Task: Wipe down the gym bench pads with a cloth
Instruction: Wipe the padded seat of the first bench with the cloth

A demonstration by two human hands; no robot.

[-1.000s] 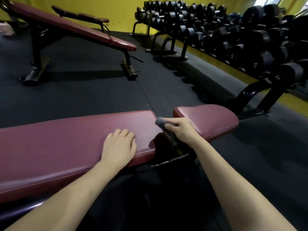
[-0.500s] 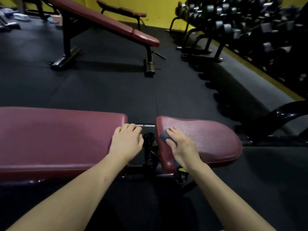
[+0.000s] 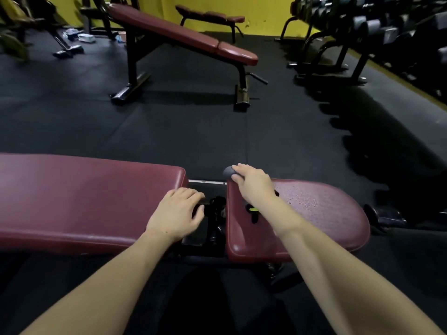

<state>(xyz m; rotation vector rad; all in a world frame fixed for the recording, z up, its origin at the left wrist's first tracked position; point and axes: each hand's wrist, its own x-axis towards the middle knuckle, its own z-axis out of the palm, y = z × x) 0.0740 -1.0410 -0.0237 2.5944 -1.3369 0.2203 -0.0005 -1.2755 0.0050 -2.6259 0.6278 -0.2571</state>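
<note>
Nearest the viewer, two bare forearms reach forward over a dark floor (image 3: pixel 217 131). The left hand (image 3: pixel 177 212) rests palm down on the right end of the long maroon back pad (image 3: pixel 84 197), its fingers loosely curved over the pad's edge into the gap between the two pads and holding nothing. In that gap sits the black frame hinge (image 3: pixel 216 213). To the right lies the shorter, rounded maroon seat pad (image 3: pixel 321 213), whose surface shows fine speckles right of the wrist. The right hand (image 3: pixel 254 183) lies at the far left corner of the seat pad, its fingers curled round a small dark grey cloth (image 3: pixel 227 172); the cloth projects past the fingertips at the pad's far edge. Whether the cloth touches the pad cannot be told. Farther off, centre, stands an inclined bench (image 3: pixel 183 36) with maroon pads on a black frame. Beyond it, a flat bench (image 3: pixel 209 16) stands against the yellow wall (image 3: pixel 261 10). At far right, racks of dark dumbbells (image 3: pixel 377 22) line the room.
</note>
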